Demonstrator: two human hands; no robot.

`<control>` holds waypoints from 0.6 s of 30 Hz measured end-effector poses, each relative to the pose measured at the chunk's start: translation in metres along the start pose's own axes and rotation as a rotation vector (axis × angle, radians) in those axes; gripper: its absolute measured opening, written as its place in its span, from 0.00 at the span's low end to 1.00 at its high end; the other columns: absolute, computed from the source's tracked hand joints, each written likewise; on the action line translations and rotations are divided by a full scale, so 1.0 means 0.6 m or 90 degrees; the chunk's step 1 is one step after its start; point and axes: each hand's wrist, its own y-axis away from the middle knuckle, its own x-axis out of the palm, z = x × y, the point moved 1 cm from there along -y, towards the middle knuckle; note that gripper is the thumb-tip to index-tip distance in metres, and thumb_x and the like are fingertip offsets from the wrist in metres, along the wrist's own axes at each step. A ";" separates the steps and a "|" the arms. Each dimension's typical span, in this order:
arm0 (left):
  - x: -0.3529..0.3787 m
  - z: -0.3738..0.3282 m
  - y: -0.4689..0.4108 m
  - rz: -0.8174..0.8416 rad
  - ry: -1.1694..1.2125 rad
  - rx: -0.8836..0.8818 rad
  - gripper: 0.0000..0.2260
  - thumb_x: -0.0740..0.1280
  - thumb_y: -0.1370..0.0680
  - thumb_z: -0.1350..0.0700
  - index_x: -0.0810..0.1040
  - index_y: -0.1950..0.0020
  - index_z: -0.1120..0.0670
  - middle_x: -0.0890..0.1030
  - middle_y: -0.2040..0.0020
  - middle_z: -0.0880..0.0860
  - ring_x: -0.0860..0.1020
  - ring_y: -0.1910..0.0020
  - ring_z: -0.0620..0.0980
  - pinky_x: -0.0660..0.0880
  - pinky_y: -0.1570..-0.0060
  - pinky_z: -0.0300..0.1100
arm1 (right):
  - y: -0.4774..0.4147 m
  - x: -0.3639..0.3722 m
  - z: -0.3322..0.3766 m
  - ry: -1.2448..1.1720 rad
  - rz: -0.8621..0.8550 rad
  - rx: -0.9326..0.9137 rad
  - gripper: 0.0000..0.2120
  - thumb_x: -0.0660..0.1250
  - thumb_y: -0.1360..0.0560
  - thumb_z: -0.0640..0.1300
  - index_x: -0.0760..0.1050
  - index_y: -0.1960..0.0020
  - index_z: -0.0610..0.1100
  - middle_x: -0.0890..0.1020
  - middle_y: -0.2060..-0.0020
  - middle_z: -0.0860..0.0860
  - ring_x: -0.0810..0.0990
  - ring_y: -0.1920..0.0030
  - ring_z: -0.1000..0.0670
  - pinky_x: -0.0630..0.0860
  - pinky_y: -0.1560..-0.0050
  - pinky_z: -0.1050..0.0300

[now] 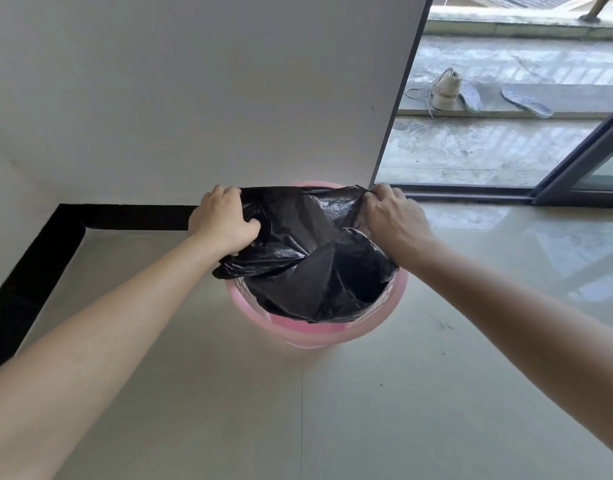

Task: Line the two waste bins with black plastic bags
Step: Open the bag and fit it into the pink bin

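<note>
A round pink waste bin [312, 332] stands on the pale tiled floor, close to the white wall. A black plastic bag [308, 251] hangs open over it, its lower part sagging inside the bin. My left hand [223, 221] grips the bag's upper left edge. My right hand [390, 216] pinches the upper right edge, and the far edge is stretched taut between the two hands above the bin's back rim. Only one bin is in view.
A black skirting strip [38, 268] runs along the wall on the left. A sliding glass door frame [575, 161] opens onto a concrete balcony holding a white shoe [445, 90] and two insoles [526, 102].
</note>
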 end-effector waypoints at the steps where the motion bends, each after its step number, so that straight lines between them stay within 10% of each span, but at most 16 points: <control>1: 0.000 -0.005 -0.002 -0.004 0.011 -0.005 0.27 0.67 0.28 0.46 0.69 0.33 0.57 0.74 0.37 0.57 0.72 0.38 0.60 0.71 0.48 0.52 | -0.006 0.004 0.000 -0.004 0.007 0.007 0.16 0.61 0.22 0.47 0.72 0.40 0.37 0.74 0.42 0.41 0.75 0.44 0.39 0.75 0.53 0.46; 11: 0.010 -0.036 -0.051 0.061 0.014 -0.002 0.31 0.65 0.29 0.35 0.69 0.32 0.52 0.76 0.40 0.57 0.76 0.42 0.61 0.74 0.49 0.51 | -0.076 0.039 -0.013 -0.003 0.017 0.132 0.15 0.52 0.18 0.40 0.71 0.37 0.37 0.74 0.45 0.38 0.74 0.46 0.38 0.71 0.48 0.46; 18: 0.039 0.001 -0.058 0.204 0.229 -0.143 0.13 0.70 0.31 0.43 0.78 0.64 0.53 0.80 0.66 0.49 0.78 0.64 0.53 0.70 0.65 0.42 | -0.078 0.046 -0.046 -0.071 0.211 0.239 0.14 0.56 0.27 0.49 0.75 0.59 0.40 0.80 0.54 0.40 0.79 0.53 0.39 0.71 0.56 0.49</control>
